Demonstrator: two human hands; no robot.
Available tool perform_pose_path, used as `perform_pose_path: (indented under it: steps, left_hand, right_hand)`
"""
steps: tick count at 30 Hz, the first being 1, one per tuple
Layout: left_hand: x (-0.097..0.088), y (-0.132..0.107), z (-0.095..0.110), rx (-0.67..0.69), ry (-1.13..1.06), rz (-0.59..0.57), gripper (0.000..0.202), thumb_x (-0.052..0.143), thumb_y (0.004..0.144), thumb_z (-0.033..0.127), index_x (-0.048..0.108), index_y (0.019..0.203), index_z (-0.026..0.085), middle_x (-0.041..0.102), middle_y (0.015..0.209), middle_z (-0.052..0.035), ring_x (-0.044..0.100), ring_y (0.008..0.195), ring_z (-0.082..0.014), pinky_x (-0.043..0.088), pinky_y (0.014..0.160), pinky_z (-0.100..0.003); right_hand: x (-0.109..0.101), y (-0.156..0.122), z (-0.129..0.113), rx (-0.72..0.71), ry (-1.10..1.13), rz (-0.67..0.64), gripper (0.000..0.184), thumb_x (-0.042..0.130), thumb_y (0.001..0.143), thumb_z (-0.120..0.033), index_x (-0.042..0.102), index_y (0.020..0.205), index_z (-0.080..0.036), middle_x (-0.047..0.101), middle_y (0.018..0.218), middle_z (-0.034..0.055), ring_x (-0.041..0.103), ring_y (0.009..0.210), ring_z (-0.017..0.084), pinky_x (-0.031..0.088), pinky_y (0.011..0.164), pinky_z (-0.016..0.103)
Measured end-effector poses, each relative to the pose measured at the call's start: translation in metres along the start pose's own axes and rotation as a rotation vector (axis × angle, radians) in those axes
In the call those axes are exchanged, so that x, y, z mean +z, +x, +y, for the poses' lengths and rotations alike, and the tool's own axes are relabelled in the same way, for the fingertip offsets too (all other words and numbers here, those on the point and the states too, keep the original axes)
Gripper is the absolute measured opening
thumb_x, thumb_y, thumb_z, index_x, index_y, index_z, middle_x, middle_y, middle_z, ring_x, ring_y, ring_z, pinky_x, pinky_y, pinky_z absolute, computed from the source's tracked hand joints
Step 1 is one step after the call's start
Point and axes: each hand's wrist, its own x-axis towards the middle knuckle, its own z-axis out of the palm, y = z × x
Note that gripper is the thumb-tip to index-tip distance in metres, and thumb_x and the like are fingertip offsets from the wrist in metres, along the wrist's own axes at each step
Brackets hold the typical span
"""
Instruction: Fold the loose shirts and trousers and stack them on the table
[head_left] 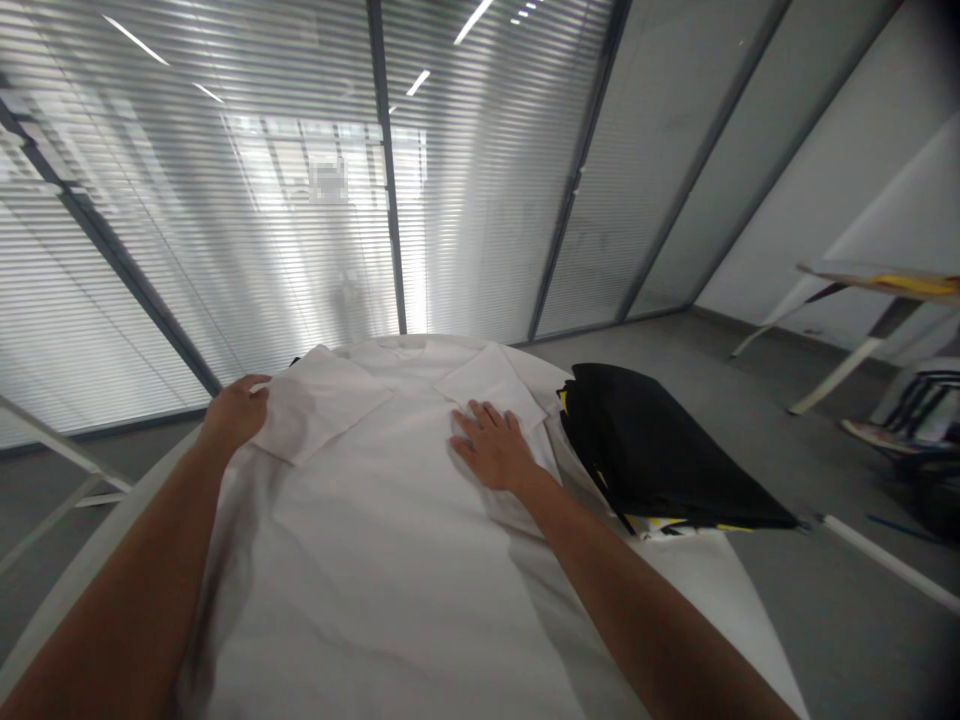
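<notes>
A white shirt (390, 520) lies spread on a white table (720, 590), its collar at the far end and both short sleeves folded inward. My left hand (236, 408) grips the outer edge of the left folded sleeve (315, 400), fingers curled on the cloth. My right hand (491, 445) lies flat with fingers stretched out, pressing on the shirt just below the right folded sleeve (491, 385).
A folded black garment (652, 450) with yellow trim lies on the table's right side. Glass walls with blinds stand behind. Another table (877, 285) and a chair with striped items (915, 420) are at the right, over grey floor.
</notes>
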Motion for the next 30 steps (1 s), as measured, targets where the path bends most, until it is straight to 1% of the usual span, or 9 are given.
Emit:
perform_pose_path:
  steps: [4,10,13,15,18,20,25,27,30]
  left_hand:
    - [0.0,-0.005,-0.003,-0.106,0.004,0.04,0.04,0.036,0.092,0.033,0.057,0.123,0.019,0.064,0.104,-0.0081,0.057,0.093,-0.0225,0.045,0.086,-0.039]
    - [0.01,-0.007,0.0,-0.19,0.06,-0.103,0.044,0.042,0.086,0.033,0.056,0.126,0.019,0.061,0.119,-0.0168,0.057,0.107,-0.0335,0.046,0.086,-0.045]
    - [0.007,-0.011,0.011,-0.208,0.074,-0.068,0.051,0.041,0.086,0.037,0.052,0.131,0.016,0.059,0.121,-0.0208,0.056,0.11,-0.0374,0.045,0.086,-0.049]
    - [0.007,-0.017,0.021,-0.198,0.114,-0.001,0.054,0.043,0.085,0.039,0.051,0.132,0.013,0.055,0.122,-0.025,0.053,0.112,-0.0406,0.043,0.086,-0.053]
    - [0.012,-0.028,0.041,-0.101,0.202,0.137,0.054,0.045,0.084,0.038,0.053,0.13,0.011,0.051,0.125,-0.0274,0.047,0.116,-0.0444,0.038,0.088,-0.059]
    - [0.019,-0.034,0.058,0.043,0.24,0.175,0.052,0.043,0.085,0.037,0.053,0.131,0.014,0.05,0.128,-0.024,0.045,0.119,-0.0421,0.035,0.092,-0.059]
    - [0.04,-0.052,0.095,0.454,0.274,0.125,0.052,0.04,0.089,0.043,0.05,0.136,0.024,0.045,0.14,-0.0158,0.037,0.13,-0.0333,0.023,0.107,-0.055]
    - [0.044,-0.062,0.101,0.537,0.254,0.091,0.053,0.038,0.09,0.046,0.05,0.137,0.026,0.042,0.144,-0.0145,0.033,0.134,-0.0324,0.019,0.109,-0.055]
    - [0.046,-0.081,0.102,0.578,0.207,0.035,0.052,0.035,0.092,0.048,0.049,0.138,0.027,0.041,0.146,-0.0136,0.03,0.137,-0.0328,0.019,0.11,-0.056]
  right_hand:
    - [0.002,0.001,0.001,0.004,0.0,-0.002,0.058,0.024,0.095,-0.055,0.034,0.146,-0.029,0.024,0.156,0.0078,0.02,0.141,0.03,0.013,0.109,0.052]
    - [0.003,0.001,0.001,0.004,-0.011,-0.003,0.058,0.024,0.095,-0.055,0.033,0.146,-0.03,0.024,0.156,0.0077,0.02,0.141,0.03,0.013,0.109,0.052]
    - [0.002,0.0,0.0,0.001,-0.012,0.004,0.058,0.023,0.095,-0.055,0.034,0.146,-0.029,0.024,0.156,0.0076,0.02,0.141,0.03,0.013,0.109,0.051]
    - [0.001,0.0,0.0,-0.002,-0.014,0.014,0.057,0.023,0.096,-0.054,0.035,0.146,-0.029,0.026,0.155,0.0078,0.021,0.14,0.03,0.013,0.109,0.051]
    - [0.001,0.001,0.0,0.002,-0.014,0.01,0.057,0.024,0.095,-0.055,0.036,0.145,-0.029,0.027,0.155,0.0078,0.022,0.14,0.03,0.015,0.108,0.051]
    - [0.001,0.0,0.0,-0.002,-0.017,0.019,0.057,0.024,0.095,-0.055,0.035,0.145,-0.029,0.027,0.155,0.0078,0.023,0.14,0.03,0.015,0.108,0.051]
    - [0.001,-0.004,-0.001,-0.001,-0.039,0.096,0.058,0.028,0.094,-0.054,0.031,0.147,-0.029,0.022,0.156,0.0081,0.017,0.142,0.029,0.012,0.11,0.051]
    - [0.0,-0.006,-0.002,-0.007,-0.05,0.118,0.058,0.028,0.095,-0.053,0.03,0.148,-0.03,0.02,0.157,0.0061,0.011,0.144,0.028,0.007,0.111,0.051]
    - [-0.001,-0.01,-0.003,-0.032,-0.038,0.086,0.055,0.026,0.096,-0.052,0.033,0.146,-0.032,0.021,0.157,0.0037,0.01,0.144,0.026,0.005,0.112,0.05]
